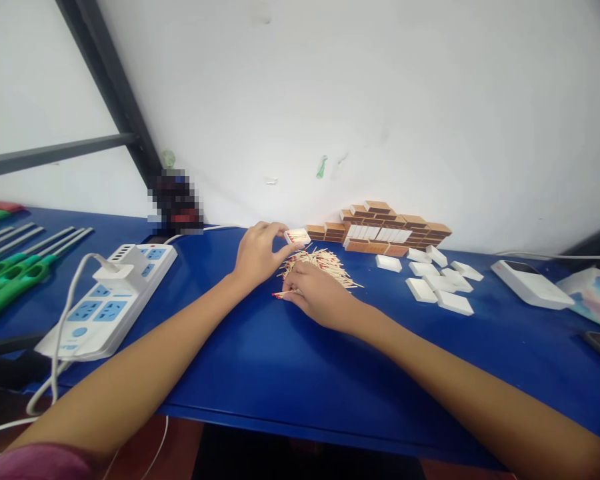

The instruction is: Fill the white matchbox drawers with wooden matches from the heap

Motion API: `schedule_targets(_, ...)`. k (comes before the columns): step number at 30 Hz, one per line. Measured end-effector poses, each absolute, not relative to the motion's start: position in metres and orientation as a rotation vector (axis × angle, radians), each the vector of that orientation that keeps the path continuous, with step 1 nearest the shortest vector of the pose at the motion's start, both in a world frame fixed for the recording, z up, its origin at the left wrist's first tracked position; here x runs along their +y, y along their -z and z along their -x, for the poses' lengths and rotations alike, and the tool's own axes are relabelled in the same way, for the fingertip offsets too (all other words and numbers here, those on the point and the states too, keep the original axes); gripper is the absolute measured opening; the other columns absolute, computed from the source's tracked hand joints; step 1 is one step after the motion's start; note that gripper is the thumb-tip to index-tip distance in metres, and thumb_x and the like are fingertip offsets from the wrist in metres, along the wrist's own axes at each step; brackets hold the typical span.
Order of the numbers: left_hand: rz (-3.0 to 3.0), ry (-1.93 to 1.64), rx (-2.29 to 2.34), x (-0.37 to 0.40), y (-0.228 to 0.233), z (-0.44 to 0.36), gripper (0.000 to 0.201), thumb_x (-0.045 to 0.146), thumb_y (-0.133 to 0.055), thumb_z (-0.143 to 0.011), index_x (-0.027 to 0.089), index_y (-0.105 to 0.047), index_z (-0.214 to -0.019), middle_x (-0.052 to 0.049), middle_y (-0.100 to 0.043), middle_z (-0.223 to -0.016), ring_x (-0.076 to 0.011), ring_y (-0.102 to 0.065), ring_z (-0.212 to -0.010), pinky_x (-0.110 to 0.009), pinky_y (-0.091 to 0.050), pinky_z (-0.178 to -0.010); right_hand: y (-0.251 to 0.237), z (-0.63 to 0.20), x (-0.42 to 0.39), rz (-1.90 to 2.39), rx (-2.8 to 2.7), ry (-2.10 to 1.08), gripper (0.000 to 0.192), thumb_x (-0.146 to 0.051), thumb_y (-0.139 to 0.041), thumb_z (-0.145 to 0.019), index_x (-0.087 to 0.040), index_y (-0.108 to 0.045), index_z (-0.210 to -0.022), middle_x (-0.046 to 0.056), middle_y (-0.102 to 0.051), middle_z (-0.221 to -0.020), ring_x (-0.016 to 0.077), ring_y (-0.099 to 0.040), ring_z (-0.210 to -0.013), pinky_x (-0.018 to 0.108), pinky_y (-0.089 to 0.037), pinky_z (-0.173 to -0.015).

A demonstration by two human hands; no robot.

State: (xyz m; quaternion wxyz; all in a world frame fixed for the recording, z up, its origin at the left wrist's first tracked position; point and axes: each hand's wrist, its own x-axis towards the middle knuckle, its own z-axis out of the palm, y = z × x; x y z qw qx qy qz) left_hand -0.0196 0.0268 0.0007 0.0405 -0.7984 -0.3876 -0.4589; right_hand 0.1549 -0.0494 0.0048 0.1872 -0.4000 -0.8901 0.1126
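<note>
Covering most of the view: blue table (290, 373) against white wall (380, 100), power strip (107, 300) at left, green lighters (10, 277) beyond. Stacked by the wall, brown matchboxes (385, 230); near them about 9 white inner trays (437, 283). Between the hands, loose match pile (325, 263). Left hand (257, 257) pinching 1 open tray (297, 235). Right hand (320, 293) clenched on a small match bundle (286, 293). Possible trouble: matches slipping, scattering; heads rubbing.
</note>
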Motion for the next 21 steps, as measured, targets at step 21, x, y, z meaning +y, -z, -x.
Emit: schedule_targets(21, 2.763, 1.271, -0.957, -0.007, 0.009, -0.005, 0.044, 0.058, -0.074, -0.089, 0.020, -0.069, -0.111, -0.009, -0.075, -0.107, -0.0257, -0.070, -0.098, -0.044, -0.055, -0.088, -0.023, -0.235, -0.054, 1.158, -2.122, -0.173, 0.008, -0.023, -0.050, -0.104, -0.022, -0.055, -0.097, 0.008, -0.056, -0.100, 0.0238, -0.055, -0.097, 0.038, -0.045, -0.082)
